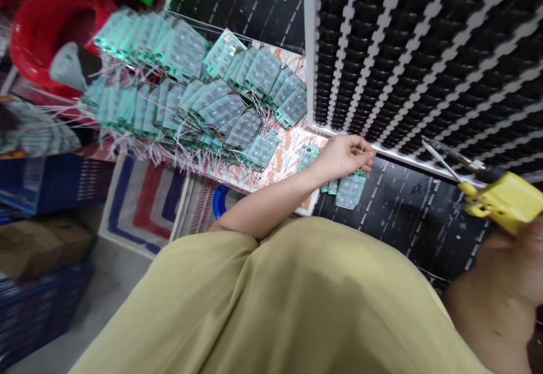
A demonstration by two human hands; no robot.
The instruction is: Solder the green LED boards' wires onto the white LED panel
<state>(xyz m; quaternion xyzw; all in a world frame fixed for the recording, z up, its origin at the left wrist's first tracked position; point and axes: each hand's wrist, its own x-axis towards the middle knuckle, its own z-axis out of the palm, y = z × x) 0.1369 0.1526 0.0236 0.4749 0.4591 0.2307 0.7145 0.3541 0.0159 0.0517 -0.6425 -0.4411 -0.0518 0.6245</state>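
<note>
Tool [500, 196], yellow, gripped in right hand [515, 266], tip pointing up-left toward left hand [345, 156], whose fingers pinch shut

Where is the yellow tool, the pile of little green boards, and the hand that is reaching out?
yellow tool [507, 200]: head view, on its yellow body.
pile of little green boards [190, 91]: head view, middle of the heap.
left hand [345, 156]: head view, back of the hand.

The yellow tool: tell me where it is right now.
In the head view, the yellow tool sits at the far right edge in the right hand, its metal tip pointing toward the black-and-white panel.
</note>
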